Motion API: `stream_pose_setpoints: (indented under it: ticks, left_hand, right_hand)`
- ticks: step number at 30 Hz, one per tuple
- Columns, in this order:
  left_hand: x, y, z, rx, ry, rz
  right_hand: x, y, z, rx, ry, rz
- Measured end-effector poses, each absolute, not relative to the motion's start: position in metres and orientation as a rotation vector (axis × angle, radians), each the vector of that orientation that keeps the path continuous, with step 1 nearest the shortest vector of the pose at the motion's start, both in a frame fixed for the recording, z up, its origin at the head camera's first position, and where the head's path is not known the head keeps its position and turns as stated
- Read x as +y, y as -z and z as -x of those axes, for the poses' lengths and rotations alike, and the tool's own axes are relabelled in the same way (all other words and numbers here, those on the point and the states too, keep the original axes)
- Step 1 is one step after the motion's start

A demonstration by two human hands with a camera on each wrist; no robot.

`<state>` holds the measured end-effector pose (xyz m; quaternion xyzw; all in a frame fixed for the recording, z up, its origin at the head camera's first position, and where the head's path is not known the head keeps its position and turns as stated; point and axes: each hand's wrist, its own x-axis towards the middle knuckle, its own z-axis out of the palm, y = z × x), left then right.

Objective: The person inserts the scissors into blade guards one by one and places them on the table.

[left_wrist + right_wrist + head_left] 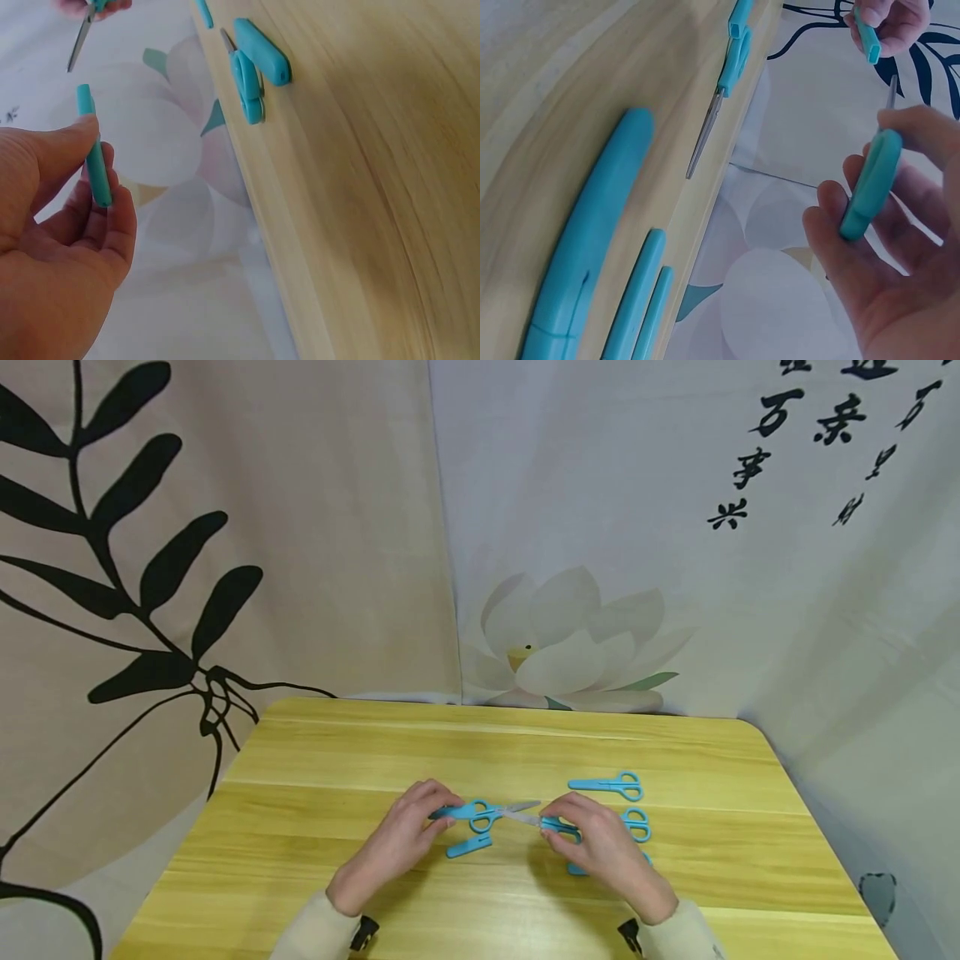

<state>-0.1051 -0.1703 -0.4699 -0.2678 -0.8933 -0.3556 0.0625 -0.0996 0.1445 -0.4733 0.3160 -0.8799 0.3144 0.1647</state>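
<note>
My left hand (420,818) pinches a blue scissors cap (94,157) between thumb and fingers, above the table. Its hollow end faces the other hand in the right wrist view. My right hand (592,835) grips a pair of blue-handled scissors (874,184) by the handles, blades pointing left. The blade tip (892,86) and the cap are a short gap apart. Uncapped scissors (246,86) lie on the table between the hands, and a loose cap (468,846) is on the near side of them.
Sheathed scissors (607,785) rest at the back right of the wooden table (450,752). Other scissors (637,824) lie just nearer, partly behind my right hand. A blue piece (577,869) shows below that hand. A printed curtain (337,527) hangs behind the table.
</note>
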Motion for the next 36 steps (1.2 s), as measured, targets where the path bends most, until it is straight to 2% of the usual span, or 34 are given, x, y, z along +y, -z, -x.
stream_pose_setpoints:
  ticks: [8,36]
  left_hand:
    - [-0.17,0.471,0.101,-2.659,1.053,0.871]
    - [-0.166,0.472,0.091,-2.665,1.023,0.848]
  right_hand:
    - [0.139,0.475,0.102,-2.523,-0.887,-0.935]
    - [0.129,0.477,0.104,-2.485,-0.786,-1.002]
